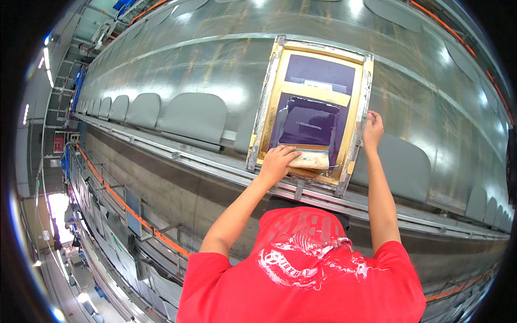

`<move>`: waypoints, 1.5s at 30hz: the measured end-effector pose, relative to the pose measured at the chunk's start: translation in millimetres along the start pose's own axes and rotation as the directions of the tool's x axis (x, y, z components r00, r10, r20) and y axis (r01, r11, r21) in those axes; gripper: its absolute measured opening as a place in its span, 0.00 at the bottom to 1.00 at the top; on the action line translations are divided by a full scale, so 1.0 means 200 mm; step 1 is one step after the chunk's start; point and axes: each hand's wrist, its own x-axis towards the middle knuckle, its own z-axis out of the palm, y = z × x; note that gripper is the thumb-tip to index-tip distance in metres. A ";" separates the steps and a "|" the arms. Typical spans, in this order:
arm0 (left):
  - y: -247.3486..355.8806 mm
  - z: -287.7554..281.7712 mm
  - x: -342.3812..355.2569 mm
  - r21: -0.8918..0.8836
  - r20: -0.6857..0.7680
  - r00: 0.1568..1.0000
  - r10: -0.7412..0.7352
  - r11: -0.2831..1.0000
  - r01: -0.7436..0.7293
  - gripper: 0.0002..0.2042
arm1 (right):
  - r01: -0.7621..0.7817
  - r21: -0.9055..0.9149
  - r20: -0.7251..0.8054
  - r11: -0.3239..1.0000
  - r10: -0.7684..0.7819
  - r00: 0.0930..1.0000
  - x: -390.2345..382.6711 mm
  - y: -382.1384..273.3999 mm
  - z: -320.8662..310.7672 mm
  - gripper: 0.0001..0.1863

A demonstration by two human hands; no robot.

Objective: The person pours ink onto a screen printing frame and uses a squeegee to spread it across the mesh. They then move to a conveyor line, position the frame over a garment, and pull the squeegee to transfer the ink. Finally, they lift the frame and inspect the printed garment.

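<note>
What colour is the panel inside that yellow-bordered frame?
Dark purple; the panel shows best in the head view.

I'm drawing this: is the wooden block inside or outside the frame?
Inside. The wooden block sits within the sides of the frame, the left hand on it.

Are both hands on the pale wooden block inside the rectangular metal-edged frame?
No, only the left hand is on the pale wooden block; the right hand is at the right edge of the frame.
</note>
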 end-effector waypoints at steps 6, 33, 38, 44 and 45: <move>-0.17 -0.06 -0.08 0.049 -0.032 0.999 0.003 0.999 -0.002 0.27 | 0.050 -0.093 -0.025 0.994 -0.053 0.998 -0.07 -0.09 0.16 0.11; -0.51 0.02 0.45 -0.006 0.123 0.992 -0.017 1.000 0.018 0.18 | 0.500 -0.367 0.699 0.784 -0.122 0.705 -0.54 -0.38 0.37 0.09; -0.35 -0.02 0.09 -0.111 0.055 0.994 0.096 0.990 -0.090 0.17 | 0.552 -0.245 0.769 0.798 -0.187 0.611 -0.86 -0.41 0.10 0.19; -0.29 -0.09 -0.03 -0.093 0.082 0.996 0.037 0.995 -0.029 0.22 | 0.250 -0.407 0.174 0.879 -0.194 0.965 -0.36 -0.23 0.08 0.25; -0.33 -0.06 -0.07 -0.103 0.083 0.996 0.014 0.995 -0.006 0.23 | 0.211 -0.474 0.085 0.855 -0.194 0.977 -0.31 -0.09 0.18 0.23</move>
